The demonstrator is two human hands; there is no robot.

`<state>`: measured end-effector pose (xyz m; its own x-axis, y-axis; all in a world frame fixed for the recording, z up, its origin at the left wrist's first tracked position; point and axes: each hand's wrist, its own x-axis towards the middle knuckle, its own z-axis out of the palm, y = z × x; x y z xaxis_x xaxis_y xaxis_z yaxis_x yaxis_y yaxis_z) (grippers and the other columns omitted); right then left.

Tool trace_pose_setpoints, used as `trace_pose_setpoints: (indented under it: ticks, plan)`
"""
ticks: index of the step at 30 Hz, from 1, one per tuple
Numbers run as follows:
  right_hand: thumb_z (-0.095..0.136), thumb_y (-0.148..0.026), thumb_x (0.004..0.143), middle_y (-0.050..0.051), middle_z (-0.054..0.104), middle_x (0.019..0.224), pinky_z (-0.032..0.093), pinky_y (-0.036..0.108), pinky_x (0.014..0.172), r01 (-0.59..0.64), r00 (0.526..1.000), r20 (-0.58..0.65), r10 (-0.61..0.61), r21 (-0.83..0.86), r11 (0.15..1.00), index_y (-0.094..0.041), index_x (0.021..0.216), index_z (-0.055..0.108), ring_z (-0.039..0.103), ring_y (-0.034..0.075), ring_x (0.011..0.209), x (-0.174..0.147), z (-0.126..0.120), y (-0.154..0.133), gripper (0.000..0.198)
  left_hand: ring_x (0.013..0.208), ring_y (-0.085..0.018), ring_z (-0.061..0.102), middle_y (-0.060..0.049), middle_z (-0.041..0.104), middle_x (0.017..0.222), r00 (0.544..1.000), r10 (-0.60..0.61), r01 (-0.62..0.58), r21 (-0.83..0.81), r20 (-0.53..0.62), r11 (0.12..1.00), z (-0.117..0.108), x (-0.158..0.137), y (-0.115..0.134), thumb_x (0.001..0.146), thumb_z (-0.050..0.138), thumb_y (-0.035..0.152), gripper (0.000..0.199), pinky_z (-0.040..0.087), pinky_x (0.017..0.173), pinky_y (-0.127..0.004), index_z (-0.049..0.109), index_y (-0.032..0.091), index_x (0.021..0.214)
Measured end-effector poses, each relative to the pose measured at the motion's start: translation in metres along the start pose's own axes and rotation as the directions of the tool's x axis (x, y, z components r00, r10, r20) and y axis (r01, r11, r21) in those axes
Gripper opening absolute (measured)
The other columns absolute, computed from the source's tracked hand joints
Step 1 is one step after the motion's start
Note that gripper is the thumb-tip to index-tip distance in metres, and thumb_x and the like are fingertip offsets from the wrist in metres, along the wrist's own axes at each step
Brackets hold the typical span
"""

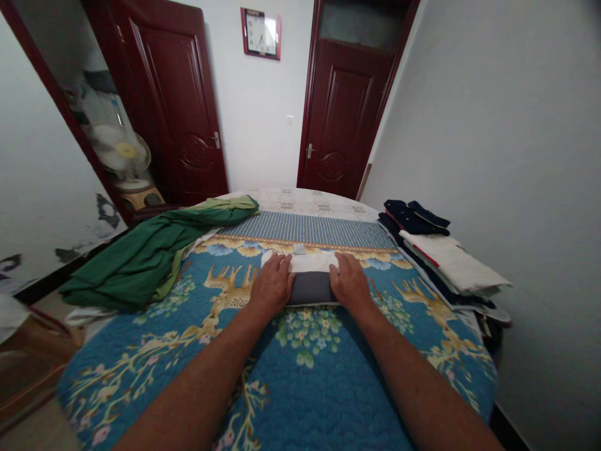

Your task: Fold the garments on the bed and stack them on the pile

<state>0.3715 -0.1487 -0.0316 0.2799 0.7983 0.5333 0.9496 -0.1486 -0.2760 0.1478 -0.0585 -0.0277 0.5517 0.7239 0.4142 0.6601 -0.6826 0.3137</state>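
Note:
A small folded garment [312,288], grey at the front with a white band behind, lies on the patterned bed cover [305,394]. A small pale tag [299,249] shows at its far edge. My left hand [272,282] grips the garment's left end, its thumb beside the grey part and its fingers bent over the white. At the right end, my right hand [351,282] holds it the same way, thumb inward. The fingertips are partly hidden by the cloth and the backs of the hands.
A heap of green cloth [141,257] lies at the left side. On the right stands a stack of folded clothes, with a white garment [457,260] and a dark blue shirt [413,216] on top. A fan [124,150] stands beyond the left doorway.

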Motion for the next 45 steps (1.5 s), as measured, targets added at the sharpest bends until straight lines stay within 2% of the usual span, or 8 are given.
trace_pose_setpoints:
  ticks: [2, 5, 14, 20, 25, 31, 35, 45]
  plan:
    - [0.043, -0.036, 0.108, 0.020, 0.057, 0.157, 0.038, 0.052, 0.125, 0.164, 0.984, 0.059, -0.168, 0.079, 0.983, -0.013, 0.154, 0.057, 0.048, 0.033, 0.150, -0.011, 0.010, -0.019, 0.053, 0.159, -0.032, 0.039, -0.016, 0.053, 0.164, 0.997, 0.045, -0.045, 0.007, 0.058, 0.999, 0.010, -0.005, 0.009, 0.106, 0.045, 0.036, 0.055, 0.030, 0.131, -0.051, 0.050, 0.019, 0.158]
    - [0.041, -0.043, 0.110, 0.017, 0.044, 0.169, 0.030, 0.055, 0.131, 0.208, 0.954, 0.195, -0.227, 0.112, 0.972, -0.014, 0.161, 0.048, 0.037, 0.033, 0.159, -0.024, 0.022, -0.037, 0.059, 0.161, -0.033, 0.036, -0.018, 0.045, 0.170, 0.991, 0.026, -0.033, 0.055, 0.131, 0.998, 0.019, -0.010, 0.011, 0.109, 0.038, 0.039, 0.059, 0.026, 0.132, -0.053, 0.045, 0.015, 0.162]
    - [0.037, -0.053, 0.110, 0.021, 0.034, 0.174, 0.022, 0.058, 0.132, 0.048, 0.935, 0.348, -0.068, 0.064, 0.997, -0.010, 0.166, 0.040, 0.029, 0.034, 0.163, -0.011, 0.023, -0.036, 0.071, 0.163, -0.041, 0.030, -0.018, 0.039, 0.173, 0.984, -0.097, 0.081, 0.108, 0.151, 0.991, 0.015, -0.007, 0.009, 0.107, 0.043, 0.054, 0.064, 0.023, 0.128, -0.067, 0.045, 0.026, 0.165]
    - [0.029, -0.062, 0.110, 0.028, 0.034, 0.171, 0.015, 0.060, 0.131, -0.094, 0.907, 0.411, 0.087, -0.004, 0.996, 0.000, 0.163, 0.042, 0.028, 0.038, 0.163, 0.022, 0.033, -0.034, 0.083, 0.162, -0.043, 0.031, -0.014, 0.041, 0.173, 0.976, -0.094, 0.069, 0.128, 0.196, 0.989, 0.008, -0.006, 0.011, 0.108, 0.040, 0.056, 0.059, 0.025, 0.125, -0.069, 0.045, 0.041, 0.165]
    - [0.028, -0.067, 0.108, 0.027, 0.037, 0.171, 0.011, 0.055, 0.132, -0.202, 0.869, 0.457, 0.189, -0.021, 0.979, -0.001, 0.161, 0.046, 0.028, 0.035, 0.163, 0.055, 0.042, -0.031, 0.086, 0.163, -0.041, 0.028, -0.015, 0.036, 0.175, 0.966, -0.105, 0.054, 0.211, 0.237, 0.976, 0.008, -0.004, 0.011, 0.110, 0.036, 0.057, 0.062, 0.025, 0.126, -0.066, 0.039, 0.039, 0.169]
    - [0.026, -0.067, 0.109, 0.028, 0.049, 0.162, 0.016, 0.057, 0.131, -0.231, 0.914, 0.350, 0.206, 0.029, 0.973, -0.001, 0.152, 0.055, 0.037, 0.035, 0.158, 0.064, 0.043, -0.030, 0.084, 0.163, -0.041, 0.030, -0.016, 0.036, 0.175, 0.971, -0.099, 0.039, 0.265, 0.217, 0.963, 0.012, 0.000, 0.009, 0.111, 0.033, 0.053, 0.061, 0.029, 0.124, -0.066, 0.036, 0.037, 0.170]
    - [0.029, -0.062, 0.111, 0.023, 0.036, 0.172, 0.011, 0.054, 0.133, -0.202, 0.955, 0.230, 0.186, 0.046, 0.978, -0.004, 0.163, 0.042, 0.025, 0.032, 0.164, 0.046, 0.038, -0.036, 0.079, 0.162, -0.040, 0.031, -0.017, 0.037, 0.174, 0.971, -0.098, 0.034, 0.284, 0.217, 0.958, 0.013, 0.001, 0.008, 0.111, 0.033, 0.052, 0.061, 0.031, 0.123, -0.065, 0.037, 0.037, 0.169]
    - [0.030, -0.069, 0.108, 0.021, 0.030, 0.175, 0.010, 0.061, 0.133, -0.082, 0.950, 0.305, 0.069, 0.030, 0.996, -0.008, 0.168, 0.035, 0.023, 0.035, 0.164, -0.014, 0.014, -0.046, 0.085, 0.161, -0.040, 0.033, -0.020, 0.039, 0.173, 0.969, -0.083, 0.001, 0.332, 0.233, 0.943, 0.011, 0.002, 0.009, 0.111, 0.033, 0.049, 0.062, 0.034, 0.121, -0.064, 0.036, 0.033, 0.170]
